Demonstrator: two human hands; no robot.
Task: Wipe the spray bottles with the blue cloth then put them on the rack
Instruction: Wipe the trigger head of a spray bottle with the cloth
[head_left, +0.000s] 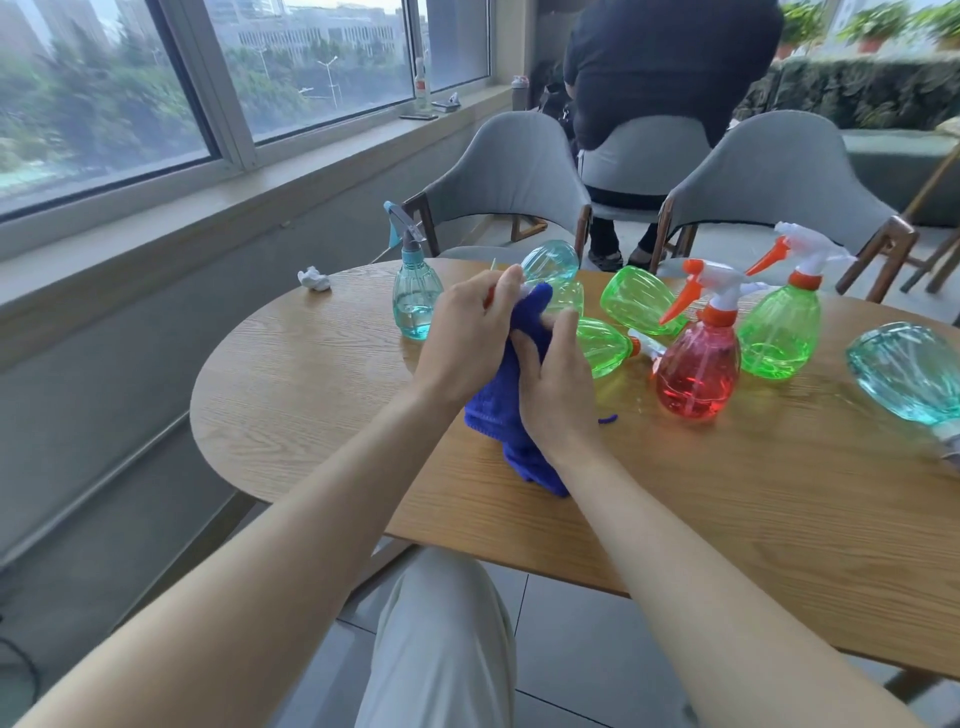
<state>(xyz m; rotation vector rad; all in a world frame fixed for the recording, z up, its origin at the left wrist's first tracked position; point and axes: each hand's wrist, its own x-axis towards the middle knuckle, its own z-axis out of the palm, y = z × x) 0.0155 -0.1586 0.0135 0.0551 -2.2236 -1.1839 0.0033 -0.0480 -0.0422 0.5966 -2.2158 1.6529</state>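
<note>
Soft, overcast daylight comes in through the large metal-framed windows (156, 93) at upper left, so the scene is bright and even. The oval light-wood table (311, 405) carries only faint, diffuse shadows. Light passes through the red translucent plastic spray bottle (696, 369) and the upright green translucent spray bottle (776, 332), casting coloured glows on the wood, and small white glints sit on both. The teal ribbed bottle (904, 374) lying at the right edge is smeared and stretched. The window frames bow with wide-angle distortion, and the forearms swell toward the bottom corners. The left hand (467, 338), the right hand (558, 384) and the deep blue terry cloth (498, 415) look slightly soft. The pale green translucent bottle (563, 297) behind them looks washed out.
</note>
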